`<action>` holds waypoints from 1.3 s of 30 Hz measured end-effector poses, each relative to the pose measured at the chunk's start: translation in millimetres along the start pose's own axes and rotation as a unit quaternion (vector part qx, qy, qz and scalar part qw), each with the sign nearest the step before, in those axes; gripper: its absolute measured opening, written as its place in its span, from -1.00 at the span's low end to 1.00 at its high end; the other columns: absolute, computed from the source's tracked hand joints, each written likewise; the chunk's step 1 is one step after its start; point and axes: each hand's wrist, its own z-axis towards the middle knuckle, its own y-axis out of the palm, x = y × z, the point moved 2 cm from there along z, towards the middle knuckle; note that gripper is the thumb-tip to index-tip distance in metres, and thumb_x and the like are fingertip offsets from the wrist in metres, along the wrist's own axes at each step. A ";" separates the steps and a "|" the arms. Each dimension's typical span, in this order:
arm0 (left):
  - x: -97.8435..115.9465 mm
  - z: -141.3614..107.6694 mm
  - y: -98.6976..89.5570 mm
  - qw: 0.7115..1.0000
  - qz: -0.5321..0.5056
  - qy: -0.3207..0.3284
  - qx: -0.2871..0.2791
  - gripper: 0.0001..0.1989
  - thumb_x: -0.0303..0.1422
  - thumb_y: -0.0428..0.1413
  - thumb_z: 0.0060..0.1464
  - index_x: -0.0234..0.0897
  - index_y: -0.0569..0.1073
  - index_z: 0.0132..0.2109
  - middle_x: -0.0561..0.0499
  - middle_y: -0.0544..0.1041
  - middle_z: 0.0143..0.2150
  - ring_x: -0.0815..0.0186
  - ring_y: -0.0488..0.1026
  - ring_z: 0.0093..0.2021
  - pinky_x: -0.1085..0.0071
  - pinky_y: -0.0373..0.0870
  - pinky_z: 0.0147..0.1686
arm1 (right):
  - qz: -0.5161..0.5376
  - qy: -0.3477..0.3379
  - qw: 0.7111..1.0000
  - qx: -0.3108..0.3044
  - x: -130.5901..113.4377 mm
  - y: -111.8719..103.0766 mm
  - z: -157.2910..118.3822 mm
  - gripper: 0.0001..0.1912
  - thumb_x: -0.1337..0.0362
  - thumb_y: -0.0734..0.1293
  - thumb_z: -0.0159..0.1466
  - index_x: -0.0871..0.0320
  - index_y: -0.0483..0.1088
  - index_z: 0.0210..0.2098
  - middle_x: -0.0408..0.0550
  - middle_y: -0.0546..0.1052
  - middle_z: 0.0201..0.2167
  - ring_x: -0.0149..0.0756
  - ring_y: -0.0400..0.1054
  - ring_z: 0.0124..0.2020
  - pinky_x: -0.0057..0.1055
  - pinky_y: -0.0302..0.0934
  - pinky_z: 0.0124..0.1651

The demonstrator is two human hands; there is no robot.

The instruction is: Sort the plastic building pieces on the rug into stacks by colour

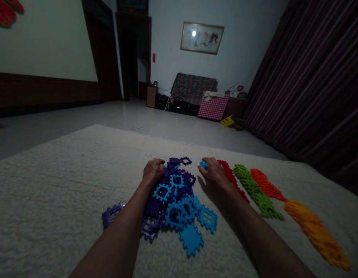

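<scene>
L hand (154, 172) is at L edge of purple/blue notched-tile pile (183, 191); R hand (214, 170) holds small blue stack (203, 165). To R, on cream blanket (66, 173): red row (232, 179), green row (255, 191), orange row (265, 183) & amber row (314, 229).

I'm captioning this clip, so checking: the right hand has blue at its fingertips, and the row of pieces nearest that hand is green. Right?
Not quite: the head view shows the red row, not a green one, nearest the right hand. The rest stands.
</scene>
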 end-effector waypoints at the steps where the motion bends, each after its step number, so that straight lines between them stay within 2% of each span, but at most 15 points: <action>1: 0.3 0.1 0.0 1.000 -0.003 0.002 -0.004 -0.61 -0.39 -0.06 0.16 -0.21 0.60 0.00 -0.03 0.60 0.03 0.22 0.52 0.04 0.39 0.40 0.09 | 0.015 -0.017 0.999 0.026 -6.8 2.2 -6.3 -0.58 0.22 0.29 0.21 0.04 0.39 0.07 0.10 0.33 0.18 0.04 0.11 0.26 -0.06 0.01 0.27; 4: 3.4 0.5 0.4 0.999 -0.005 0.024 -0.027 -0.60 -0.40 -0.07 0.18 -0.15 0.58 0.03 0.01 0.59 0.06 0.24 0.49 0.08 0.39 0.37 0.12 | 0.083 -0.015 0.995 0.050 -24.3 11.4 -7.1 -0.59 0.28 0.20 0.28 0.09 0.38 0.10 0.08 0.41 0.12 -0.08 0.23 0.18 -0.17 0.13 0.21; 9: 11.5 -0.5 4.1 0.995 0.009 0.063 -0.076 -0.54 -0.41 -0.05 0.17 -0.10 0.46 0.18 -0.05 0.55 0.11 0.19 0.45 0.13 0.29 0.34 0.14 | 0.145 0.007 0.988 -0.058 -42.0 26.7 30.3 -0.62 0.33 0.14 0.31 0.13 0.42 0.05 0.04 0.55 -0.02 -0.17 0.41 0.01 -0.30 0.25 0.08; 13: 10.4 -0.6 9.8 0.994 0.006 0.071 -0.083 -0.47 -0.44 -0.04 0.13 -0.11 0.38 0.25 -0.06 0.49 0.19 0.15 0.35 0.23 0.19 0.24 0.24 | 0.126 0.007 0.989 -0.074 -52.3 38.2 47.0 -0.57 0.39 0.16 0.26 0.10 0.38 0.10 0.02 0.56 -0.03 -0.16 0.44 -0.01 -0.31 0.27 0.05; 17: 5.1 1.9 13.4 0.992 -0.045 0.082 -0.084 -0.41 -0.53 -0.03 0.03 -0.14 0.40 0.23 0.00 0.48 0.21 0.19 0.33 0.25 0.24 0.20 0.27 | 0.184 0.036 0.980 -0.060 -55.5 50.4 49.4 -0.54 0.40 0.18 0.22 0.02 0.36 0.09 -0.07 0.57 -0.07 -0.20 0.44 -0.03 -0.29 0.30 0.05; 21: 1.6 5.2 11.4 0.986 -0.139 0.050 -0.073 -0.41 -0.56 -0.05 0.00 -0.19 0.44 0.19 0.01 0.58 0.06 0.28 0.50 0.05 0.36 0.36 0.13 | 0.295 0.066 0.953 -0.011 -52.8 54.7 48.5 -0.61 0.35 0.20 0.22 0.07 0.37 0.03 -0.04 0.55 -0.07 -0.24 0.43 -0.04 -0.26 0.32 0.05; 26: 2.0 5.3 9.0 0.973 -0.219 0.022 -0.073 -0.45 -0.55 -0.02 -0.04 -0.23 0.49 0.13 0.01 0.64 -0.07 0.29 0.55 -0.10 0.37 0.46 0.00 | 0.388 0.075 0.917 0.048 -58.6 49.1 47.2 -0.64 0.24 0.29 0.15 0.09 0.38 -0.05 -0.09 0.55 -0.19 -0.25 0.45 -0.12 -0.24 0.35 0.02; 31: 2.5 3.0 10.3 0.957 -0.269 0.046 -0.097 -0.48 -0.55 -0.03 -0.07 -0.21 0.56 0.03 0.04 0.66 -0.12 0.28 0.57 -0.11 0.37 0.48 -0.03 | 0.456 0.059 0.887 0.046 -68.0 46.3 45.3 -0.64 0.20 0.35 0.11 0.12 0.39 -0.10 -0.01 0.51 -0.09 -0.25 0.47 -0.14 -0.30 0.41 -0.09; 34: 1.3 3.2 11.5 0.958 -0.267 0.049 -0.092 -0.47 -0.55 -0.03 -0.10 -0.23 0.57 0.02 0.02 0.66 -0.12 0.28 0.57 -0.11 0.38 0.48 -0.04 | 0.469 0.060 0.880 0.039 -68.7 47.8 43.8 -0.61 0.19 0.37 0.11 0.11 0.36 -0.07 0.02 0.49 -0.03 -0.24 0.48 -0.10 -0.29 0.41 -0.07; 39: 0.5 3.8 12.7 0.954 -0.281 0.051 -0.095 -0.48 -0.54 -0.03 -0.13 -0.23 0.60 -0.02 0.03 0.67 -0.15 0.26 0.58 -0.11 0.38 0.48 -0.04 | 0.481 0.075 0.873 0.016 -68.0 49.9 42.8 -0.56 0.18 0.40 0.11 0.11 0.32 -0.03 0.03 0.51 -0.06 -0.22 0.47 -0.07 -0.29 0.40 -0.07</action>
